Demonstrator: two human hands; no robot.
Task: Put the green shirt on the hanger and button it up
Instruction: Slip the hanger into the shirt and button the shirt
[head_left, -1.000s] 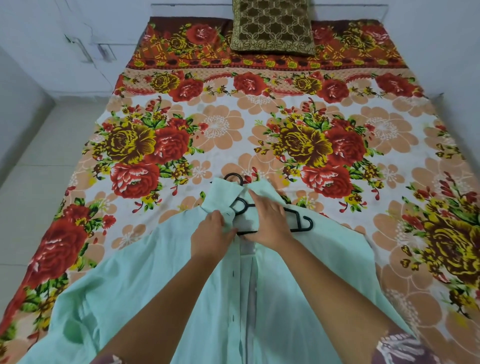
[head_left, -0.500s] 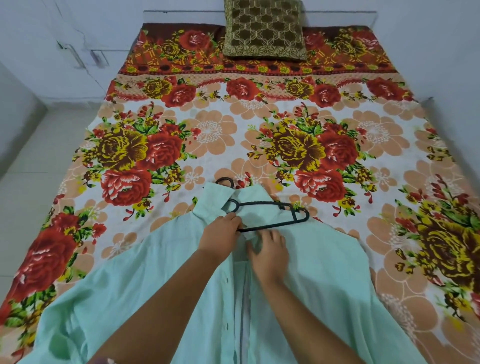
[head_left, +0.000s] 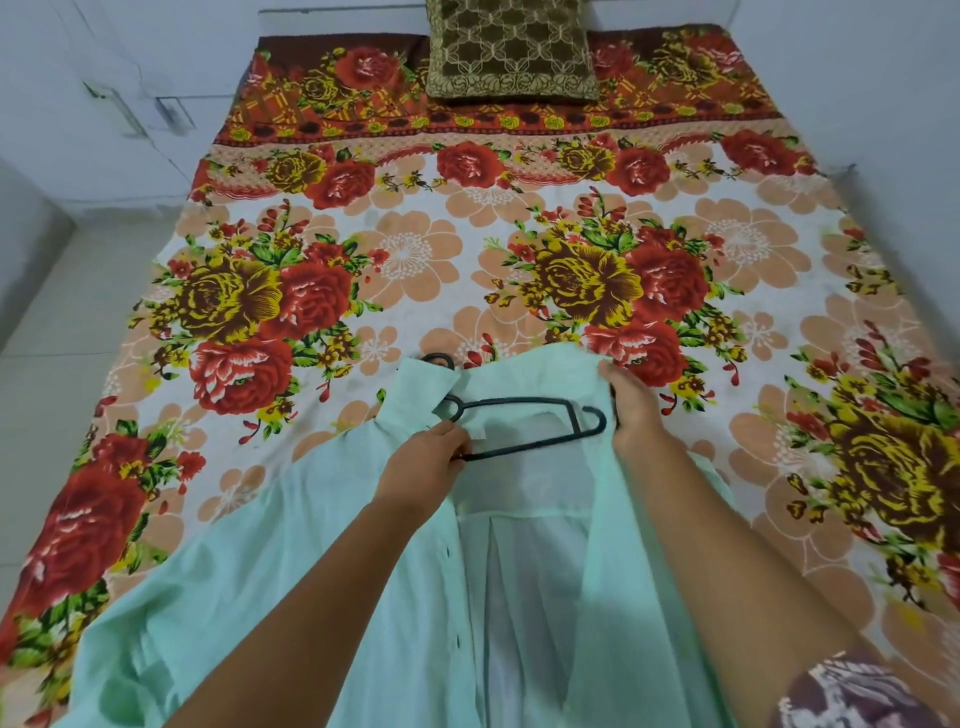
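Observation:
The pale green shirt lies spread on the bed, collar pointing away from me, its front open down the middle. A black plastic hanger lies across the open neck area; its hook pokes out above the collar. The hanger's left half is under the shirt's left shoulder, its right arm bare on top of the inner fabric. My left hand pinches the hanger's lower bar by the left front edge. My right hand grips the shirt's right collar and shoulder, lifted and pulled out to the right.
The bed has a floral sheet in red, yellow and peach. A brown patterned pillow lies at the head. Pale walls close in behind and to the right, and tiled floor runs along the left.
My right hand left the shirt's middle and moved right, lifting the right collar and shoulder open. More of the hanger and inner fabric now shows. My left hand stays at the hanger.

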